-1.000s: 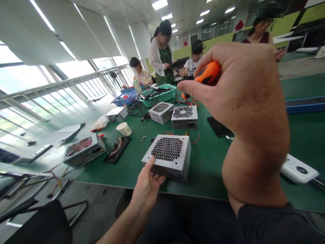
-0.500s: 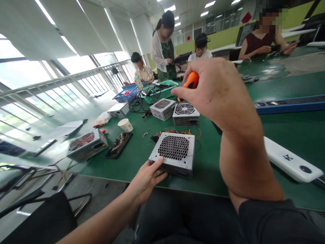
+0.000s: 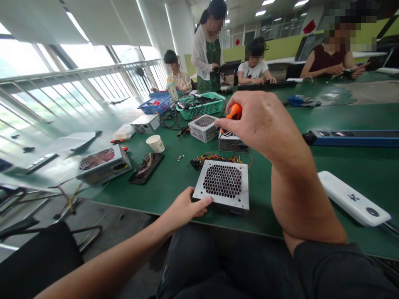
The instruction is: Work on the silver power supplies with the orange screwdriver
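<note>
A grey metal power supply box (image 3: 222, 180) with a honeycomb grille on top lies near the table's front edge, its coloured cables (image 3: 215, 158) behind it. My left hand (image 3: 191, 206) grips its front left corner, thumb on the top face and fingers against the side. Above and behind the box, my right hand (image 3: 249, 118) is raised, wrapped round the orange and black handle (image 3: 234, 111) of a tool. The tool's shaft and tip cannot be made out. Small screws (image 3: 181, 158) lie to the left of the cables.
More power supplies (image 3: 203, 128) stand behind and at the left (image 3: 106, 164). A paper cup (image 3: 155, 143), a black tray (image 3: 146, 168), a green basket (image 3: 201, 109) and a white device (image 3: 353, 199) lie around. Several people are at the far side.
The view has shifted, so the box appears slightly further right. My left thumb reaches a little further onto the box's top. My right hand still holds the orange handle, appearing slightly lower.
</note>
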A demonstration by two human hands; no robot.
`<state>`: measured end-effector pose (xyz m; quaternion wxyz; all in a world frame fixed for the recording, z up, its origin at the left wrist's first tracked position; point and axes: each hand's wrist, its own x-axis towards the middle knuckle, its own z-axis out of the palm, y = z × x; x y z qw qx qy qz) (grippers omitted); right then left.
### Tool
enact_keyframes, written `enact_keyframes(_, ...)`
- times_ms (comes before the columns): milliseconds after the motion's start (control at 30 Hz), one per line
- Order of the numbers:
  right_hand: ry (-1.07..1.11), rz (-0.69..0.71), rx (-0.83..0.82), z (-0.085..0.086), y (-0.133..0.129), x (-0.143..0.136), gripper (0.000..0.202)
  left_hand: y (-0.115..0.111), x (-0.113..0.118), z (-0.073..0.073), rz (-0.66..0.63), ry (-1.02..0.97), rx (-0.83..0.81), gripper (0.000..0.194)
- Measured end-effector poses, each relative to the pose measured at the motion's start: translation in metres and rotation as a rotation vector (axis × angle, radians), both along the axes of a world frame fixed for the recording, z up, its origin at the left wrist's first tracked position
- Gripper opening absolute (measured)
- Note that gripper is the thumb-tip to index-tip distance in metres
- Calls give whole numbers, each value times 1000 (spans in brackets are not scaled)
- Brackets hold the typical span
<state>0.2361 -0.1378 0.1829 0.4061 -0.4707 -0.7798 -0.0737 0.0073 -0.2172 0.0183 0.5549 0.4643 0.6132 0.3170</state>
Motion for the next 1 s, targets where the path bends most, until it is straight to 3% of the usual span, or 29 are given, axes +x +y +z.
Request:
enact_keyframes(133, -15, 61, -2, 2, -4, -6, 19, 1, -9, 1, 8, 193, 220, 54)
enact_keyframes(233, 51, 166, -109, 3, 3, -11, 20, -1, -8, 4, 79, 187, 389, 81)
enact_keyframes(333, 167, 250, -261, -4, 22, -17, 26, -4, -3, 4, 30, 161, 450, 91)
enact_keyframes(433, 290, 291, -355, -27, 40, -20, 31, -7, 2, 0, -5, 160, 442, 94)
enact_keyframes(567, 552, 270, -399, -82, 40, -7, 31, -8, 4, -5, 8, 193, 453, 100)
enact_keyframes(633, 857, 216, -439, -111, 35, 3, 31, -7, 5, -7, -63, 350, 493, 100)
enact_keyframes(733, 1032, 176, -436, -144, 32, 14, 28, -3, 8, -9, -174, 626, 577, 98)
enact_keyframes(833, 1143, 189, -469, -160, 41, 14, 29, 6, 12, -12, -190, 720, 633, 99)
enact_keyframes(1000, 1236, 204, -450, -164, 67, 4, 33, 26, 15, -11, -176, 758, 636, 99)
